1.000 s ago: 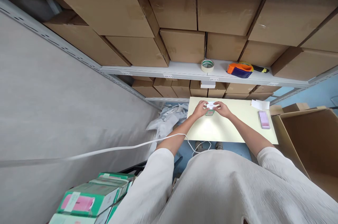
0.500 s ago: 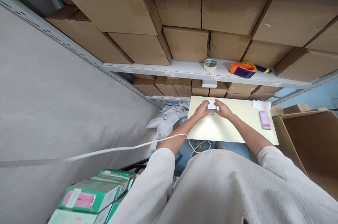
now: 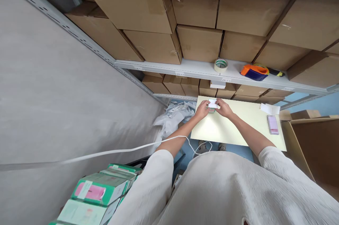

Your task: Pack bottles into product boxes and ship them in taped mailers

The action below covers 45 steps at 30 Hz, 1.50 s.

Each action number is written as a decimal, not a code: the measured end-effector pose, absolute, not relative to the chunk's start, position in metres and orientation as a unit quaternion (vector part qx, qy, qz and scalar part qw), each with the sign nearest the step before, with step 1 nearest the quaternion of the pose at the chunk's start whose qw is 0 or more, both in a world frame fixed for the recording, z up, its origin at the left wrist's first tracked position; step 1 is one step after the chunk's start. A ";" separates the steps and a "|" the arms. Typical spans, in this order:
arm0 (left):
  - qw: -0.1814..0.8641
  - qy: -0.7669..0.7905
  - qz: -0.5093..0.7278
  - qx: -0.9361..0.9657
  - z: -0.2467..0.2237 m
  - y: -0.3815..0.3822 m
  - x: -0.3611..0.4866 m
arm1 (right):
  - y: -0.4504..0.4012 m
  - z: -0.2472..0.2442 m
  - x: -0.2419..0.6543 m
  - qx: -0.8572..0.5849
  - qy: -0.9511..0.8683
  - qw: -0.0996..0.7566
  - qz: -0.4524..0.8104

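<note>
Over the cream tabletop (image 3: 233, 129), near its back left part, my left hand (image 3: 202, 109) and my right hand (image 3: 224, 107) face each other with a small box (image 3: 212, 110) between them. White and green show on the box, and a white label (image 3: 213, 103) lies at its top. Both hands' fingers are bent around the label and the box's upper edges. The lower side of the box faces me. A pink-purple pack (image 3: 273, 124) and a white paper (image 3: 269, 108) lie on the right part of the tabletop.
Shelves with cardboard boxes (image 3: 198, 43) rise behind the table. A tape roll (image 3: 220, 65) and an orange-blue tool (image 3: 254, 72) sit on the shelf edge. Crumpled white plastic (image 3: 172, 119) lies left, green boxes (image 3: 91, 191) lower left, an open carton (image 3: 315, 143) right. A white cable (image 3: 113, 150) crosses my left arm.
The shelves, table and green boxes have shifted to the right in view. Both hands stay at the small box, and the white label sits slightly higher.
</note>
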<state>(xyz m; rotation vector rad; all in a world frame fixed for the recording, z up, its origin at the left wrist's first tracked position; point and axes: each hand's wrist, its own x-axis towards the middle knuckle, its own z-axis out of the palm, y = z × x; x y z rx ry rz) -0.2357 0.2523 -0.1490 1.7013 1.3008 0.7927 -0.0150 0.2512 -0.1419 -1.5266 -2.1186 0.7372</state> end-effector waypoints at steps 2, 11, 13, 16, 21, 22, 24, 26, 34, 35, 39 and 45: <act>0.408 0.521 0.328 0.674 -0.148 0.256 -0.246 | 0.259 -0.143 -0.029 -0.555 -0.758 0.218 0.265; 0.404 0.547 0.339 0.651 -0.151 0.275 -0.284 | 0.291 -0.154 -0.079 -0.562 -0.745 0.235 0.272; 0.405 0.545 0.340 0.650 -0.154 0.279 -0.290 | 0.295 -0.156 -0.084 -0.556 -0.750 0.235 0.271; 0.404 0.542 0.341 0.653 -0.156 0.284 -0.296 | 0.301 -0.158 -0.089 -0.555 -0.752 0.232 0.268; 0.409 0.543 0.324 0.658 -0.159 0.291 -0.298 | 0.307 -0.163 -0.091 -0.567 -0.748 0.221 0.265; 0.408 0.542 0.322 0.661 -0.160 0.291 -0.298 | 0.307 -0.163 -0.091 -0.570 -0.748 0.213 0.263; 0.404 0.538 0.320 0.667 -0.162 0.293 -0.298 | 0.306 -0.163 -0.091 -0.577 -0.750 0.195 0.258; 0.397 0.533 0.320 0.674 -0.163 0.293 -0.297 | 0.304 -0.162 -0.090 -0.580 -0.752 0.179 0.255; 0.334 0.538 0.322 0.704 -0.152 0.297 -0.288 | 0.289 -0.135 -0.076 -0.574 -0.756 0.187 0.254; 0.334 0.532 0.331 0.705 -0.148 0.298 -0.287 | 0.285 -0.128 -0.070 -0.576 -0.750 0.202 0.255; 0.367 0.502 0.363 0.693 -0.128 0.299 -0.277 | 0.269 -0.098 -0.028 -0.590 -0.719 0.280 0.240; 0.425 0.456 0.358 0.695 -0.100 0.292 -0.237 | 0.254 -0.047 0.054 -0.619 -0.680 0.369 0.136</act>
